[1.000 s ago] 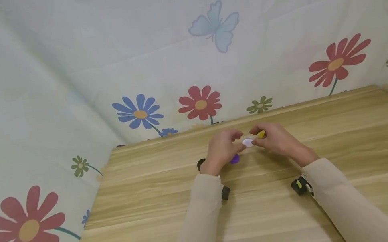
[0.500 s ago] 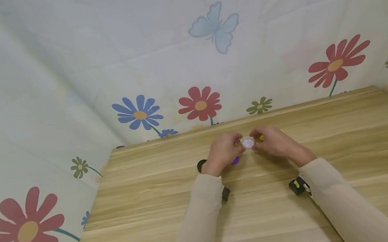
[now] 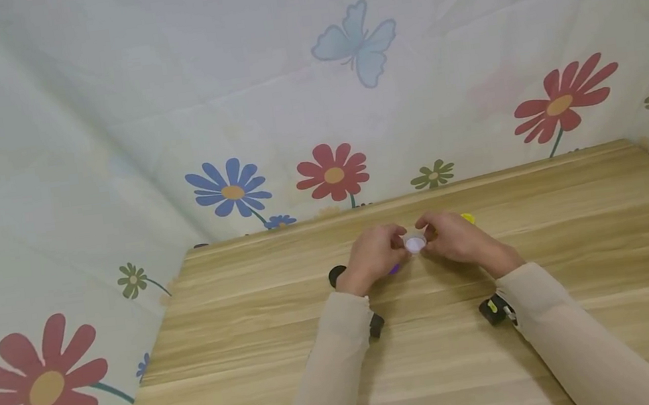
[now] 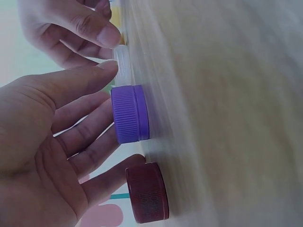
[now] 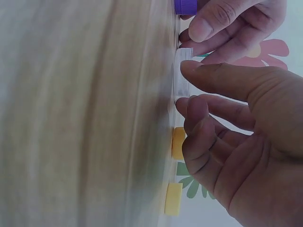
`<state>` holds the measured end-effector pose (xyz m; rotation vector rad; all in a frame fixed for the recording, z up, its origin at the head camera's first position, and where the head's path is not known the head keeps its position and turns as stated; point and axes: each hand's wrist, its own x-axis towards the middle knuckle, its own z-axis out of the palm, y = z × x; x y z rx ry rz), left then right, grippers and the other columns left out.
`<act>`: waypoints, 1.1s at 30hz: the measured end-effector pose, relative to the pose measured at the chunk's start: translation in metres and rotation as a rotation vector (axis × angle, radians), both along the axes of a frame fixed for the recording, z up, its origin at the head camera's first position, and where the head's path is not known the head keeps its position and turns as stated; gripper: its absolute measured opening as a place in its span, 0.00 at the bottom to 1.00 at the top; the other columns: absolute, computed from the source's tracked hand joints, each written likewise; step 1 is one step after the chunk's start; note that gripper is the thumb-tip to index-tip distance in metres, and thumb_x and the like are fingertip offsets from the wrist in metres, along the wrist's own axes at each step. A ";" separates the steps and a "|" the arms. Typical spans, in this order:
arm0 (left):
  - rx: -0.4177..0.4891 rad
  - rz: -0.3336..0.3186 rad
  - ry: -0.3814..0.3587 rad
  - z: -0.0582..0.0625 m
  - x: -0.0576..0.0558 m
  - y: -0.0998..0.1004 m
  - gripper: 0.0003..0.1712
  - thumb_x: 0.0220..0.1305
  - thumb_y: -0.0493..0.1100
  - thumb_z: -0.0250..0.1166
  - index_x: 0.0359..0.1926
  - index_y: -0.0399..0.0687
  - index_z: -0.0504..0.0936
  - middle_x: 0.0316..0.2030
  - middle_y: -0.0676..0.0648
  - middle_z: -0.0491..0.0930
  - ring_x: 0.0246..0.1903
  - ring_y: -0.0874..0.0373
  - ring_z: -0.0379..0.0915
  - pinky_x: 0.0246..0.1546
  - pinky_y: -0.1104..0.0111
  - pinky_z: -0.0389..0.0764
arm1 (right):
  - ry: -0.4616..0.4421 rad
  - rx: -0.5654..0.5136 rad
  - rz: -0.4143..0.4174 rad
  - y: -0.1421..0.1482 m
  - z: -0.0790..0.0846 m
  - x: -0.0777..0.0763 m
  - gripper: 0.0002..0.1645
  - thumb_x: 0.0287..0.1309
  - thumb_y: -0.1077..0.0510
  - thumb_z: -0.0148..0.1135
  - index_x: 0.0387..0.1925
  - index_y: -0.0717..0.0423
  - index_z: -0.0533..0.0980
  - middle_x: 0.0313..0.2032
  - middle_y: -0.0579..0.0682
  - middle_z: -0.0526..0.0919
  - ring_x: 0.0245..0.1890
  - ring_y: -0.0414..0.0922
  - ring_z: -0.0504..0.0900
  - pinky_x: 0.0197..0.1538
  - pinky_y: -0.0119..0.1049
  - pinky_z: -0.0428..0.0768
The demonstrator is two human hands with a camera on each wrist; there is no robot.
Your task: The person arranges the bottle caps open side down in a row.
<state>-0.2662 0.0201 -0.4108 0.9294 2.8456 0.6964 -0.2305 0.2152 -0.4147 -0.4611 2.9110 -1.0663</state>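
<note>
Toward the far edge of the wood-grain table (image 3: 441, 364), the translucent white screw cap (image 3: 415, 244) sits between 2 hands, low against the tabletop. The left hand (image 3: 372, 256) grips it lightly by the near fingertips, thumb on the ribbed side wall, and the right hand (image 3: 456, 237) holds it from the opposite side with thumb and index finger. Which way up the cap lies I cannot tell.

The grip seems meant to steady a small, light thing, so 2 even, gentle pinches low on the wall should serve best; more push from 1 side could skid or tip it. The ribs ought to give the pads enough bite without squeezing.

The neighbours deserve the most care. The violet screw cap (image 4: 129, 114) stands just beside the white cap, and the left hand's other fingers pass behind it; whether they touch it is unclear. The dark red cap (image 4: 147, 194) is by the little finger. On the other side, the orange-yellow cap (image 5: 178, 143) lies close to the right hand's curled fingers, with the yellow cap (image 5: 173, 199) farther out. Tucking the spare fingers up off the wood would lower the risk of nudging these 4. To let go cleanly, both thumbs should open outward together, only slightly, before the hands lift straight up.
</note>
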 end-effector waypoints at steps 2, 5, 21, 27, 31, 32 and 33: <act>-0.003 -0.004 0.001 0.000 0.000 0.000 0.22 0.66 0.42 0.77 0.59 0.43 0.87 0.44 0.51 0.90 0.47 0.57 0.85 0.50 0.67 0.81 | -0.004 0.005 0.003 0.000 0.000 0.000 0.26 0.59 0.68 0.74 0.56 0.76 0.76 0.43 0.65 0.87 0.45 0.59 0.86 0.51 0.55 0.83; -0.001 -0.013 0.001 0.000 0.000 -0.001 0.20 0.66 0.41 0.77 0.58 0.44 0.88 0.43 0.51 0.91 0.47 0.57 0.85 0.49 0.67 0.82 | 0.001 0.011 0.005 0.000 -0.001 -0.001 0.24 0.59 0.67 0.74 0.55 0.76 0.77 0.41 0.63 0.87 0.44 0.57 0.85 0.51 0.55 0.83; 0.007 -0.034 0.020 0.000 0.001 -0.004 0.17 0.66 0.41 0.76 0.55 0.46 0.90 0.43 0.52 0.90 0.46 0.57 0.84 0.47 0.66 0.82 | 0.004 -0.013 0.006 0.003 0.000 0.002 0.20 0.61 0.66 0.73 0.52 0.73 0.80 0.42 0.61 0.86 0.44 0.55 0.84 0.51 0.54 0.83; 0.057 -0.014 0.044 -0.001 0.000 -0.005 0.16 0.67 0.42 0.76 0.55 0.48 0.90 0.49 0.51 0.90 0.52 0.55 0.85 0.53 0.64 0.82 | 0.007 -0.032 -0.012 0.004 0.002 0.003 0.22 0.63 0.65 0.73 0.55 0.73 0.79 0.45 0.62 0.86 0.47 0.58 0.84 0.55 0.57 0.81; 0.086 0.015 0.053 -0.001 0.000 -0.006 0.17 0.67 0.41 0.75 0.57 0.49 0.89 0.51 0.52 0.90 0.54 0.55 0.84 0.56 0.63 0.81 | 0.038 -0.046 -0.017 0.004 0.004 0.002 0.22 0.63 0.65 0.73 0.55 0.72 0.80 0.43 0.60 0.87 0.44 0.55 0.84 0.51 0.54 0.82; 0.092 0.020 0.056 0.000 0.000 -0.006 0.17 0.67 0.41 0.75 0.57 0.49 0.89 0.51 0.51 0.89 0.55 0.55 0.84 0.56 0.62 0.81 | 0.047 -0.048 -0.019 0.004 0.004 0.001 0.22 0.63 0.65 0.74 0.55 0.72 0.80 0.43 0.59 0.87 0.43 0.54 0.84 0.50 0.53 0.82; 0.098 0.024 0.060 0.000 0.000 -0.006 0.18 0.67 0.41 0.75 0.57 0.49 0.89 0.51 0.51 0.89 0.55 0.55 0.84 0.57 0.62 0.81 | 0.057 -0.046 -0.021 0.004 0.005 0.001 0.22 0.64 0.64 0.74 0.55 0.72 0.80 0.42 0.59 0.87 0.42 0.53 0.83 0.49 0.53 0.82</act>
